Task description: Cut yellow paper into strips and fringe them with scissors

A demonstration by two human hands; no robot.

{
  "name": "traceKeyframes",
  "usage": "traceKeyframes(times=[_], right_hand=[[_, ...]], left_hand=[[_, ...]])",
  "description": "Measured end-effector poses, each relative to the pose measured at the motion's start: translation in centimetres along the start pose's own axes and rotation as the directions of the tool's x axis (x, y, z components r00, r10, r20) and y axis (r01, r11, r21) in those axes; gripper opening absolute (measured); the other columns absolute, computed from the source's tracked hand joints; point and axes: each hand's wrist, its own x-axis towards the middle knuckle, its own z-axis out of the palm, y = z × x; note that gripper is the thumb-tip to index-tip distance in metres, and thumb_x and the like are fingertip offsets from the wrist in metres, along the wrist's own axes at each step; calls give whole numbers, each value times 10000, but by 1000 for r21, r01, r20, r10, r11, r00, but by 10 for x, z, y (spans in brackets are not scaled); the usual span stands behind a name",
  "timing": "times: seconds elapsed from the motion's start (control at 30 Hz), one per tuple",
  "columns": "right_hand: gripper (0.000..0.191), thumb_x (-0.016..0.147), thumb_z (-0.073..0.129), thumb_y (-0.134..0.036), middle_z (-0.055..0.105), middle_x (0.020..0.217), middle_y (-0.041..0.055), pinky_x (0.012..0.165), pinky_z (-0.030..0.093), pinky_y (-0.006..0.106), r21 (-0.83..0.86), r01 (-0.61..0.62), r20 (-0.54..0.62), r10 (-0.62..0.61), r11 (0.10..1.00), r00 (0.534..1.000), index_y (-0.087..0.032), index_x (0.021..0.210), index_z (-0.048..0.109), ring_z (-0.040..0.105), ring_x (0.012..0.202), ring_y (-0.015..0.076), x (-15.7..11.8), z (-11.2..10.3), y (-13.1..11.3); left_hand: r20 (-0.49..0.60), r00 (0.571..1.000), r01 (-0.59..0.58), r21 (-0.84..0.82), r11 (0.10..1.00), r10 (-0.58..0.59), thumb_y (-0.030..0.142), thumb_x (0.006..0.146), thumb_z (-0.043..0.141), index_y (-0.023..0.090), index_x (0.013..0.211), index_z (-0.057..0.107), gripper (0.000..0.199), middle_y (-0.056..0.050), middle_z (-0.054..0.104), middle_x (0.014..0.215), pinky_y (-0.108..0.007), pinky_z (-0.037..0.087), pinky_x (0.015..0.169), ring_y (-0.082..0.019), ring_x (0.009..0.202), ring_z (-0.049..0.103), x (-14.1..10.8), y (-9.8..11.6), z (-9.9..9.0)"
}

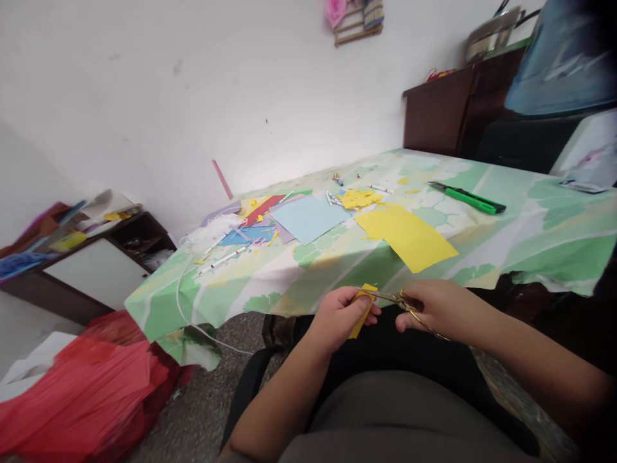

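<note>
Yellow paper, one narrow piece (pixel 357 326): pinched between thumb and fingers of your left hand (pixel 343 316), above your lap, just off the table's near edge. Gold-handled scissors (pixel 383 295), one pair: the fingers of your right hand (pixel 429 307) are curled round the handles, the blades lying across the upper end of the narrow piece; how far they are parted, I cannot tell.

Patterned tablecloth (pixel 544 206), green and white, bearing: one large yellow sheet (pixel 407 238), near the edge beyond your right hand; one green cutter (pixel 475 200), to that sheet's right; yellow scraps (pixel 360 199), in a heap behind it; one pale blue sheet (pixel 308 218), to its left, overlapping a purple one; one white pen (pixel 224 260), farther left.

Floor, on your left: red plastic bag (pixel 91 399), crumpled. Beyond it: low cabinet (pixel 96 270), papers piled on top.
</note>
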Motion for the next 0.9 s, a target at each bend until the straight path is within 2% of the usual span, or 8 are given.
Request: traceKeyframes(times=[0.27, 0.53, 0.9], right_hand=[[334, 689, 500, -520, 512, 597, 4, 471, 244, 236, 42, -6, 19, 6, 999, 1000, -201, 606, 446, 412, 537, 133, -4, -6, -9], [336, 701, 486, -514, 489, 581, -2, 469, 228, 234, 80, 41, 27, -43, 996, 999, -197, 603, 435, 388, 520, 119, -4, -1, -10], [427, 687, 459, -610, 496, 566, -3, 465, 224, 233, 82, 55, 22, -57, 995, 998, -195, 594, 433, 385, 509, 117, -3, 2, -6]], left_hand=[[-68, 997, -44, -21, 999, 43, 307, 720, 546, 142, 665, 596, 181, -6, 604, 616, -186, 423, 505, -75, 509, 541, 1, -1, 1], [-55, 994, -83, 164, 983, 93, 260, 726, 522, 136, 622, 593, 177, -19, 599, 604, -179, 403, 473, -85, 515, 546, -2, 4, 2], [-79, 992, -77, 187, 979, 94, 266, 710, 530, 135, 565, 585, 203, -20, 601, 573, -198, 428, 497, -98, 512, 555, -4, 7, 3]])
